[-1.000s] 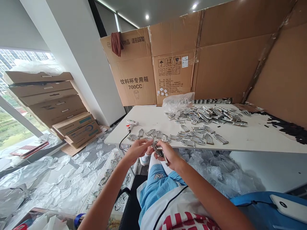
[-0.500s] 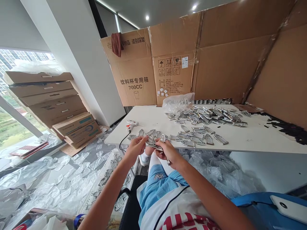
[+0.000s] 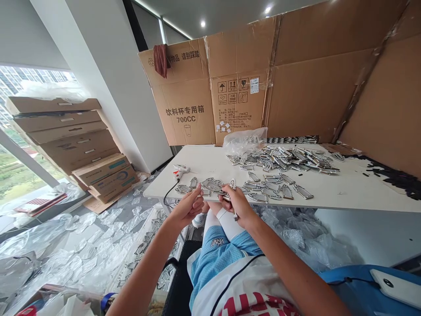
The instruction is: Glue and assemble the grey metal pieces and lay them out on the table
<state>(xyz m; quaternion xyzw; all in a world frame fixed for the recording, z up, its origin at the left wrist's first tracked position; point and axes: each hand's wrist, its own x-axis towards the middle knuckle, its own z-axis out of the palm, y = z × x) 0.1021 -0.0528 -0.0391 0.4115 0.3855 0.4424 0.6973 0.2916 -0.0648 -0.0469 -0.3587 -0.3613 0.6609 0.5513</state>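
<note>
My right hand [image 3: 238, 202] is closed around a silver frame-like metal piece [image 3: 232, 184], whose rounded end stands up above the fingers. A narrow metal end pokes out below the same hand; I cannot tell whether it belongs to a second piece. To the left, my left hand [image 3: 190, 205] is held apart, fingers curled in and thumb pressed near the index finger. Whatever it may pinch is hidden. Just beyond both hands, several similar metal pieces [image 3: 210, 184] lie by the table's front edge, and more loose pieces [image 3: 271, 192] lie right of my right hand.
A white glue gun [image 3: 180, 171] with a black cord rests on the white table [image 3: 204, 160]. Behind are a big heap of metal pieces [image 3: 289, 158], a clear plastic bag [image 3: 245, 139] and tall cardboard walls [image 3: 240, 57]. Black strips [image 3: 394, 175] lie far right. Plastic wrapping [image 3: 85, 245] covers the floor.
My hands have moved apart, the left slightly left and down, the right to the right with its metal piece. My left fingers have left the metal between the hands.
</note>
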